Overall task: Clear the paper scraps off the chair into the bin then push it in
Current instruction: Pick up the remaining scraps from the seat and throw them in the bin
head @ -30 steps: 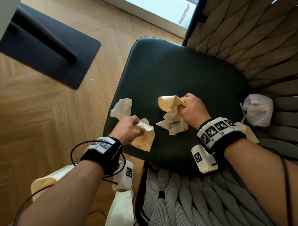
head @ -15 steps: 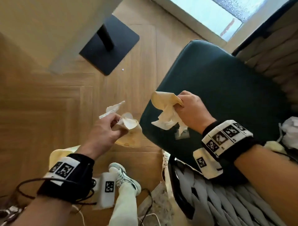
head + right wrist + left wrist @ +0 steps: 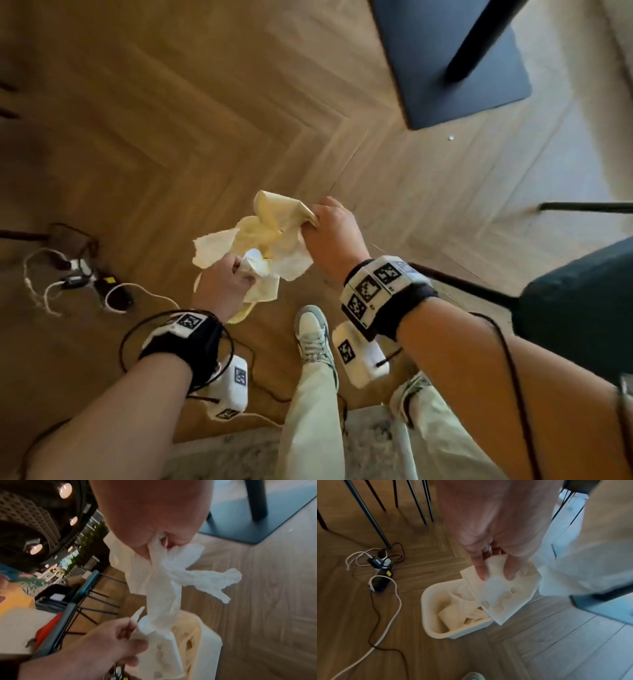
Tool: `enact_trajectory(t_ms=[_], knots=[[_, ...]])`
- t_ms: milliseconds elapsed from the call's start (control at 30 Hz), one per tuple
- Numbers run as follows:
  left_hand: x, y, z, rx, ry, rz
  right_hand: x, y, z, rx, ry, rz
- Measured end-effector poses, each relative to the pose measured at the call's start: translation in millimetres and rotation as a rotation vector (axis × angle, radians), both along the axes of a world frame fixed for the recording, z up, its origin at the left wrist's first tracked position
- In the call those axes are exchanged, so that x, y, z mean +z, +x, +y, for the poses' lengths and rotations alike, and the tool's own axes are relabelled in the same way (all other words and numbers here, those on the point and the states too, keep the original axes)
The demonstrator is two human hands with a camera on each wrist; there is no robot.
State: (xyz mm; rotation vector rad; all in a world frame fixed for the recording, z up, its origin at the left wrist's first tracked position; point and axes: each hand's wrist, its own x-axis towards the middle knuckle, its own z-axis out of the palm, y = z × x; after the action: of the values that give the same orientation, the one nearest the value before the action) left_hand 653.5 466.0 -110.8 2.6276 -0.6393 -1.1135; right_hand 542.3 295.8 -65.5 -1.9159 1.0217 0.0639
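My left hand (image 3: 226, 284) grips crumpled cream paper scraps (image 3: 263, 291) low over the floor. Just right of it, my right hand (image 3: 329, 233) grips another bunch of paper scraps (image 3: 274, 212); the two bunches touch. In the left wrist view, the fingers (image 3: 481, 572) pinch a flat sheet (image 3: 501, 596) directly above the white bin (image 3: 429, 615), which holds paper. In the right wrist view, a tissue (image 3: 197, 574) trails from my right hand above the bin (image 3: 205, 635). The dark green chair seat (image 3: 575, 301) is at the right edge. The papers hide most of the bin in the head view.
A black table base (image 3: 445, 61) stands on the wooden floor at the upper right. A power strip with cables (image 3: 85, 277) lies to the left. My shoes (image 3: 313, 332) stand just below the hands, on the edge of a grey rug (image 3: 239, 455). Thin dark legs (image 3: 368, 513) rise behind the bin.
Both hands lifted their scraps off the chair seat and carried them left over the floor to above the bin. The chair has slid to the right edge of view.
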Motion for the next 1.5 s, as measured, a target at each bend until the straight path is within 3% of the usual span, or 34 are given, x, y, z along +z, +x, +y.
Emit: enact_trajectory(t_ms=[200, 300, 400, 567, 733, 833, 900, 1133, 1233, 1300, 1366, 1500], knots=[[-111.0, 27.4, 53.3, -0.031, 0.025, -0.07, -124.4, 83.7, 81.3, 0.012, 0.026, 0.011], [-150.2, 21.1, 67.7, -0.085, 0.128, 0.018, -185.5, 88.2, 96.3, 0.202, 0.096, 0.28], [-166.4, 16.9, 75.8, -0.168, 0.147, 0.165, -213.4, 90.5, 101.0, 0.411, 0.197, 0.545], [-144.1, 24.2, 77.2, -0.09, -0.01, 0.23, -199.4, 91.8, 90.7, 0.34, 0.209, 0.51], [-112.9, 26.7, 72.5, -0.042, -0.025, 0.03, -152.2, 81.8, 71.4, 0.145, 0.024, 0.315], [-102.6, 20.4, 63.4, -0.032, 0.003, 0.034, -132.7, 64.7, 54.6, 0.001, 0.125, 0.203], [-93.5, 10.8, 53.0, -0.058, 0.041, 0.074, -126.0, 50.0, 49.5, 0.051, 0.271, 0.205], [-106.1, -17.8, 34.2, 0.002, 0.046, 0.17, -171.4, 45.2, 67.0, 0.209, 0.545, 0.267], [-108.4, -21.8, 30.0, 0.024, 0.014, 0.163, -188.0, 50.6, 72.5, 0.237, 0.383, 0.237], [-105.4, -20.7, 31.1, 0.063, 0.011, 0.156, -195.1, 53.5, 72.3, 0.122, 0.266, 0.163], [-100.2, -17.3, 33.0, 0.106, 0.015, 0.161, -198.6, 56.9, 68.8, 0.016, 0.232, 0.116], [-91.9, -10.4, 38.7, 0.136, 0.039, 0.185, -199.8, 67.4, 65.2, 0.066, 0.193, 0.126]])
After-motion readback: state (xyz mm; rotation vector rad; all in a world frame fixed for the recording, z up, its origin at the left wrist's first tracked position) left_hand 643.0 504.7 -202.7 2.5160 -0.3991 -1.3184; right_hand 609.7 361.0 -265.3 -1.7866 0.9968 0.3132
